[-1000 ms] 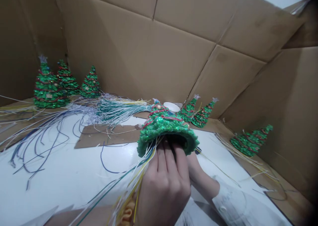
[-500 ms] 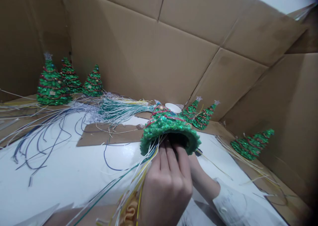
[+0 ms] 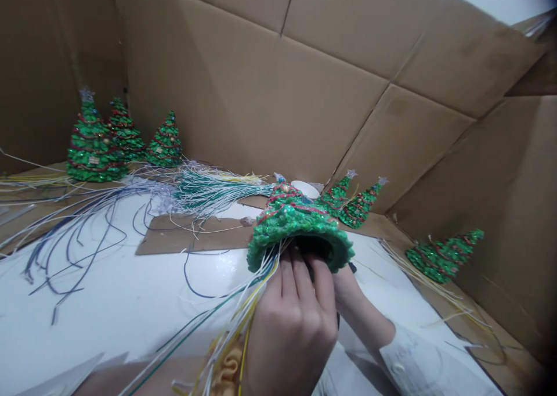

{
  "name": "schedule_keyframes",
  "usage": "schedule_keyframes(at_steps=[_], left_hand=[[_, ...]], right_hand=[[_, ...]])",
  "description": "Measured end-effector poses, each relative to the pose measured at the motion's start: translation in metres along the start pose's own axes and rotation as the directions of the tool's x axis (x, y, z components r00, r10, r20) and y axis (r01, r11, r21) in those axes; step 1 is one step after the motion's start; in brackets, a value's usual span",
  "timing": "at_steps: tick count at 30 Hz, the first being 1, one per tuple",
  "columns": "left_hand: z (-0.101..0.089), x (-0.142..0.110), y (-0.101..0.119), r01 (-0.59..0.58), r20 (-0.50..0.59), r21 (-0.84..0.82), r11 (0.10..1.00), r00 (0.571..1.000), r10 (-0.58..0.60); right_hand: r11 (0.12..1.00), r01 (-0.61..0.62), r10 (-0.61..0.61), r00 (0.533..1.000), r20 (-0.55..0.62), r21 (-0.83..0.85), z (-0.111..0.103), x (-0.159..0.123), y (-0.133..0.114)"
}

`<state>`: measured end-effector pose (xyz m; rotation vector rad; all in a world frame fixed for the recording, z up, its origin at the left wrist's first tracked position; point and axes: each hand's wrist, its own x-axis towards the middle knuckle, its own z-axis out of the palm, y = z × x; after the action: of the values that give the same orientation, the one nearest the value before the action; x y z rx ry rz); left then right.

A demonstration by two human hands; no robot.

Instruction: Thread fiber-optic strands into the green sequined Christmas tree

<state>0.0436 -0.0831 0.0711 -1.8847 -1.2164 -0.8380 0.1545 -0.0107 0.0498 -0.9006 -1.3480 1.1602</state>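
A green glitter tree [image 3: 296,225] with red trim is held up above the white table [image 3: 108,303], its hollow base turned toward me. My left hand [image 3: 291,326] is closed, its fingers pressed together into the opening of the base. A bundle of thin white, yellow and green wires [image 3: 226,315] hangs from the base past that hand's left side. My right hand [image 3: 354,303], in a white sleeve, reaches up under the tree's right rim. Its fingers are hidden behind the left hand and the tree.
Three finished trees [image 3: 117,140] stand at the back left, two [image 3: 352,201] lean at the back middle, and one [image 3: 444,254] lies at the right. Loose blue and white wires [image 3: 87,222] and a cardboard sheet [image 3: 191,236] lie on the table. Cardboard walls [image 3: 304,94] enclose it.
The view has drifted a little, so the background shifts right. The tree and both hands keep almost the same pose, with the tree sitting slightly higher.
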Motion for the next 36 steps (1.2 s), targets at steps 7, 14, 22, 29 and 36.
schedule_keyframes(at_steps=[7, 14, 22, 29, 36], left_hand=[[0.002, 0.0, 0.002, 0.061, 0.012, -0.019, 0.998, 0.998, -0.061], [0.002, 0.001, 0.002, 0.057, 0.011, -0.012, 0.998, 0.998, -0.057], [0.004, -0.002, 0.004, 0.067, 0.022, -0.041, 0.997, 0.998, -0.067], [0.003, -0.005, 0.005, 0.073, 0.113, -0.111, 0.991, 0.992, -0.061], [0.001, -0.004, 0.004, 0.122, 0.098, -0.174, 0.977, 0.989, -0.106]], right_hand=[[0.988, -0.069, 0.071, 0.997, -0.012, 0.141, -0.004, -0.001, 0.002], [0.988, -0.054, 0.067, 0.994, -0.084, 0.147, -0.002, 0.0, -0.001], [0.965, -0.158, 0.178, 0.981, -0.08, 0.207, -0.009, 0.001, 0.007], [0.949, -0.172, 0.19, 0.981, -0.046, 0.265, -0.009, 0.001, 0.01], [0.935, -0.216, 0.228, 0.974, -0.012, 0.281, -0.01, 0.003, 0.011]])
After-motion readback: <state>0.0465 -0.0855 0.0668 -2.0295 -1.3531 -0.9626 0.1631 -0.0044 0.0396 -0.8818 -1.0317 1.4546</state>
